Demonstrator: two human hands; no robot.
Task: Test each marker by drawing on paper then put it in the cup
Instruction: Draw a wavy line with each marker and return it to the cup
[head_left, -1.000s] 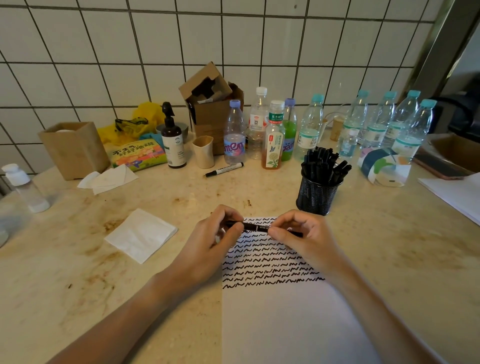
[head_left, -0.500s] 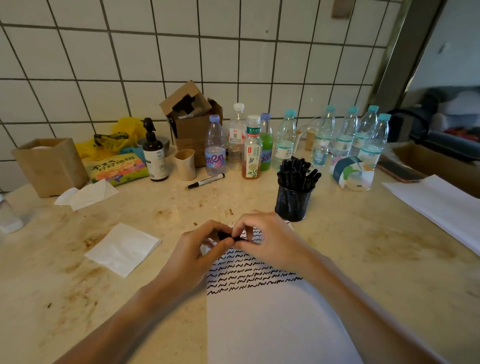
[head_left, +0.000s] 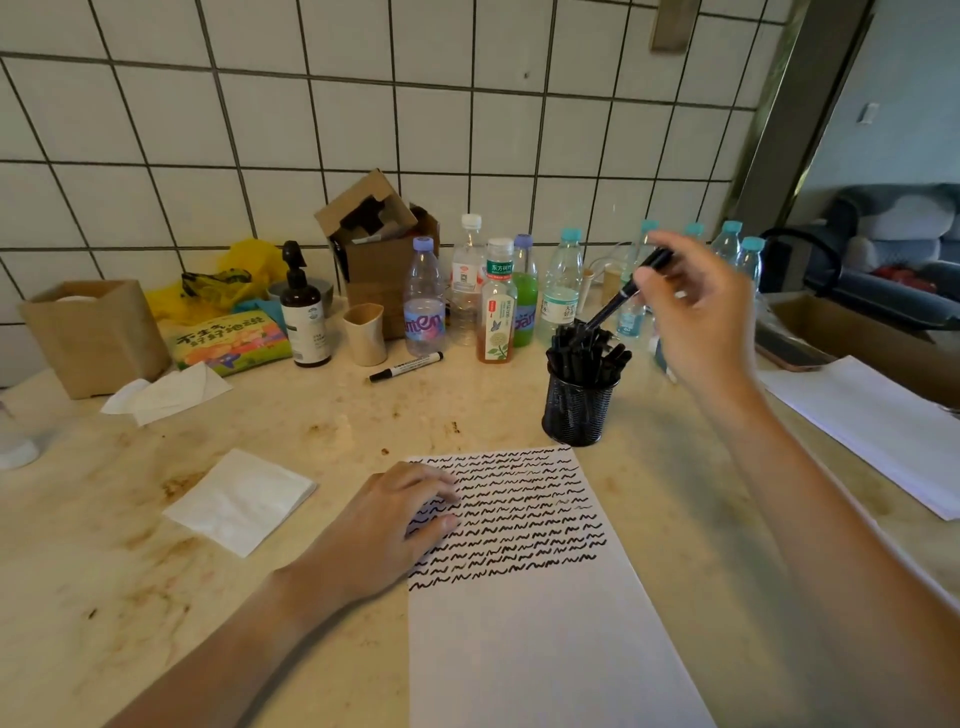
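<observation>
My right hand (head_left: 696, 317) pinches a black marker (head_left: 626, 293) above the black mesh cup (head_left: 577, 410), the marker's lower end dipping among the several black markers standing in the cup. A white sheet of paper (head_left: 530, 649) lies in front of me, its upper part covered in rows of black squiggles. My left hand (head_left: 384, 525) rests on the paper's upper left corner with fingers loosely bent, holding nothing. One more marker (head_left: 406, 366), white-bodied with a black cap, lies on the counter behind the paper.
Several bottles (head_left: 496, 306) line the tiled wall behind the cup, with a cardboard box (head_left: 382, 260), pump bottle (head_left: 304, 312) and beige cup (head_left: 365, 332). A folded napkin (head_left: 241, 501) lies left of the paper. More white sheets (head_left: 872, 426) lie at right.
Both hands were together over the paper, capping the marker. Now my right hand has carried it up and right to the cup, and my left hand has dropped onto the paper.
</observation>
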